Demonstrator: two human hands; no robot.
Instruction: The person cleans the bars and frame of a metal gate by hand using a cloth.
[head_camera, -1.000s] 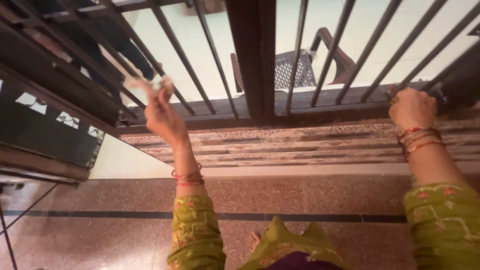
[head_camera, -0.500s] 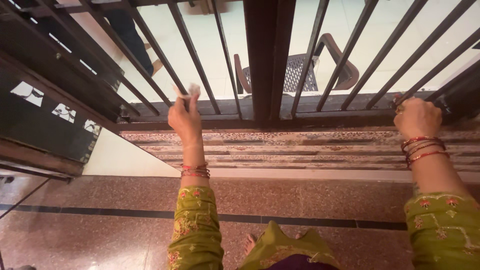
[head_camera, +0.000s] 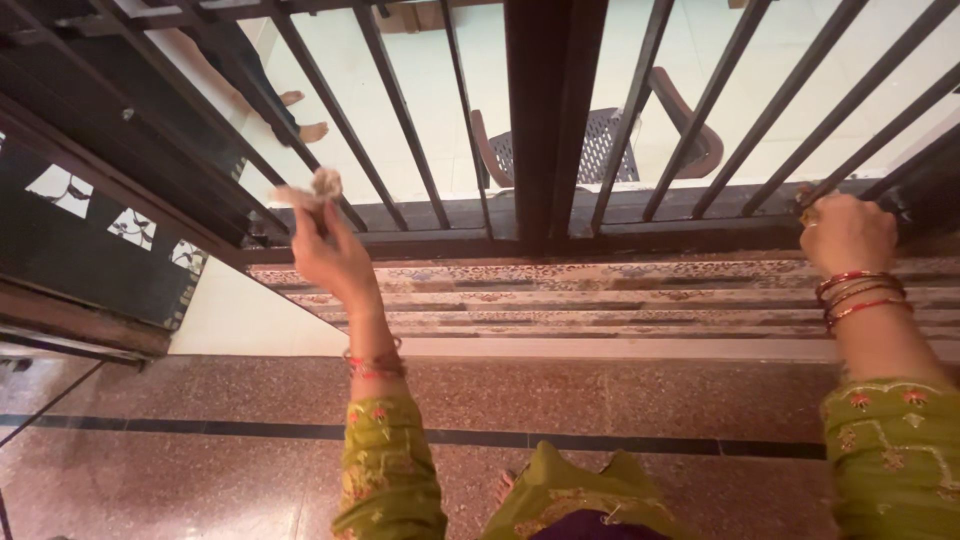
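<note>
Crumpled pale cloth (head_camera: 318, 186) in left hand (head_camera: 335, 258), dark metal railing (head_camera: 545, 120) beside

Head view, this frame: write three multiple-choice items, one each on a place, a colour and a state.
1. Where is the chair?
A. beyond the railing bars
B. on the near side, by the person's feet
C. tipped over on the speckled floor

2. What colour are the person's sleeves?
A. blue
B. olive green with embroidery
C. plain white

3. What is the left hand doing?
A. lying flat on the floor
B. pinching a small crumpled pale cloth against a bar
C. hanging empty

Key: 1 A, the chair shows through the bars of the railing. 2 B, both forearms wear green patterned fabric. 3 B, the fingertips grip the wad; meanwhile the right hand grasps the railing's lower rail.
</note>
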